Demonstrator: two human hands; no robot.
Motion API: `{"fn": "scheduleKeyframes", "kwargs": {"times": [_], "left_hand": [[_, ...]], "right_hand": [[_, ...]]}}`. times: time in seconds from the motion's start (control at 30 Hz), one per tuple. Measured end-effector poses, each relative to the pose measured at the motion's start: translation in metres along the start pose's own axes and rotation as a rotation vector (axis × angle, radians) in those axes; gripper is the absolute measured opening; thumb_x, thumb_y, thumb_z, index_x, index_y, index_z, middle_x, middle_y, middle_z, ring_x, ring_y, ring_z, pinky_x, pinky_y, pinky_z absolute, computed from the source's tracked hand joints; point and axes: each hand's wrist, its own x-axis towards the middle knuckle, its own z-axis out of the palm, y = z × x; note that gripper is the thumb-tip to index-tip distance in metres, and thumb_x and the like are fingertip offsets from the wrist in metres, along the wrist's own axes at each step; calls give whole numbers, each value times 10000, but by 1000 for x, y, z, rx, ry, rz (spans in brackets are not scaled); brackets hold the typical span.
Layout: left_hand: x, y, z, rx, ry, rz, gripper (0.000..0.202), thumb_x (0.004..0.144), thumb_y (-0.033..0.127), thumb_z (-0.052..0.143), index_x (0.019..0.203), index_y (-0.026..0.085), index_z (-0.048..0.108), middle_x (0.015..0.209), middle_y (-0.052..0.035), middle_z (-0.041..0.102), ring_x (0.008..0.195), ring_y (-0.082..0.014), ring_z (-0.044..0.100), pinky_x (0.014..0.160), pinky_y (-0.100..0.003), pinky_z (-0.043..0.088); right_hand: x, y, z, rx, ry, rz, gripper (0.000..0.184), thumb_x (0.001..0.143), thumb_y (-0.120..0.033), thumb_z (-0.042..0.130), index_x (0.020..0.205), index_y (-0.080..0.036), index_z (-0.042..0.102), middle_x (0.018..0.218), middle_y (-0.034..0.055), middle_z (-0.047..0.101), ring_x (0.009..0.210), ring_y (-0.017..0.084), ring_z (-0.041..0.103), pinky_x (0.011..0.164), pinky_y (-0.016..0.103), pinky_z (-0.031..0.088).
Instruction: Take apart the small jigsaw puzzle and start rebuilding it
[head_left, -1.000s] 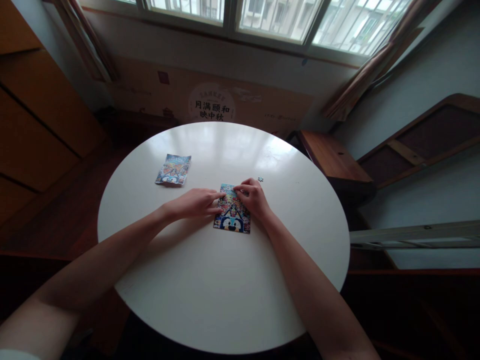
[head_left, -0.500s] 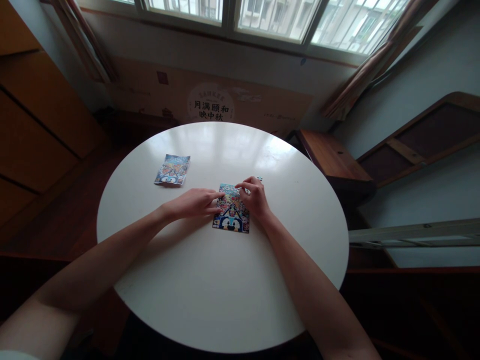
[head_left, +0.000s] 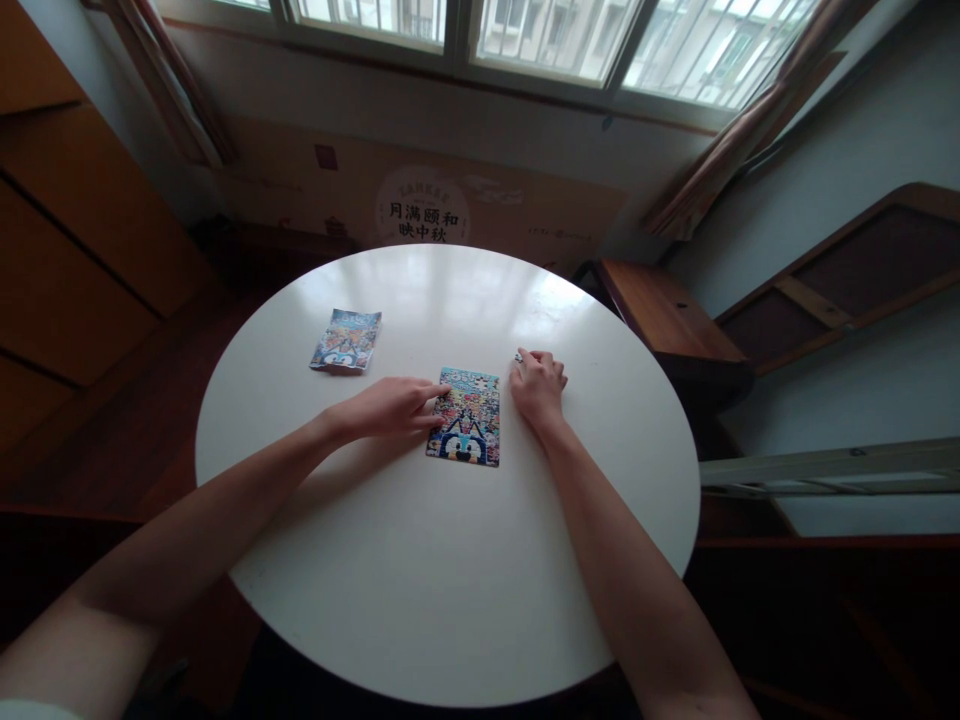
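Note:
A small jigsaw puzzle [head_left: 466, 445], printed with a blue cartoon dog's face and many tiny figures, lies flat in the middle of the table. Near its upper right corner a white gap shows among the pieces. My left hand [head_left: 401, 404] rests with outstretched fingers on the puzzle's left edge. To the right of the puzzle, my right hand [head_left: 538, 385] is down on the tabletop with curled fingers, its fingertips at a small loose jigsaw piece [head_left: 518, 357]. Part of that piece is hidden by the fingers.
A crinkled sheet or packet [head_left: 346, 341] with the same picture lies on the round white table [head_left: 420, 580], back left. Beyond the table's right rim stands a wooden bench or side table [head_left: 667, 310]. Orange-brown cabinets [head_left: 75, 220] line the left, and a barred window [head_left: 555, 40] is behind.
My right hand has moved from the puzzle's upper right part to the loose piece on its right, uncovering the gap. The left hand stays where it was.

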Motion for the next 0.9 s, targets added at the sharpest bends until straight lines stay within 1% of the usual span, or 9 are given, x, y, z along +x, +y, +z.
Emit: {"fn": "scheduleKeyframes", "kwargs": {"times": [0.13,0.23,0.4,0.53,0.63,0.67,0.8,0.9], "left_hand": [[0,-1,1,-1,3,-4,577,974,516,458,1435,170,485,1119,-118,689,904,-202,647,727,-274,458],[0,0,0,-6,-7,-6,586,976,514,453,1439,156,484,1106,-127,690,890,-207,647,726,-286,463],[0,0,0,-10,-9,-10,579,977,519,447,1432,164,486,1137,-127,686,926,-218,648,744,-289,464],[1,-1,1,-16,-8,-6,569,975,515,455,1428,173,488,1132,-122,689,943,-216,648,749,-281,462],[1,-2,1,-11,5,1,564,971,518,462,1420,177,496,1120,-118,692,918,-205,648,737,-274,458],[1,-2,2,-10,6,2,567,972,519,460,1421,176,495,1114,-118,692,911,-203,647,733,-274,457],[1,-2,1,-9,-11,-5,576,976,520,451,1433,169,482,1125,-119,688,931,-214,647,742,-284,458],[1,0,0,-8,-18,-16,581,976,524,449,1435,169,480,1149,-119,684,952,-221,647,756,-288,460]], "right_hand": [[0,-2,0,5,16,10,465,912,-293,450,1340,-184,597,1293,153,532,1134,315,450,947,444,379],[1,0,2,36,29,5,447,895,-277,467,1298,-171,628,1249,165,550,1111,328,448,934,462,379],[3,4,6,111,75,8,365,886,-254,465,1157,-204,704,1121,140,595,1050,300,464,920,458,379],[2,4,6,112,119,18,356,866,-241,498,1150,-212,709,1157,144,580,1055,300,451,918,464,369],[1,2,3,109,98,15,307,875,-241,489,1056,-209,735,1135,139,597,1062,305,450,919,466,361],[0,1,2,109,89,24,302,874,-240,488,1049,-206,732,1130,135,604,1065,305,452,922,466,359],[0,-1,-1,110,68,72,320,861,-258,522,1118,-199,704,1164,129,609,1088,309,463,943,464,351],[0,-1,-2,124,56,84,279,850,-262,536,1054,-211,720,1158,120,614,1095,308,472,943,458,355]]}}
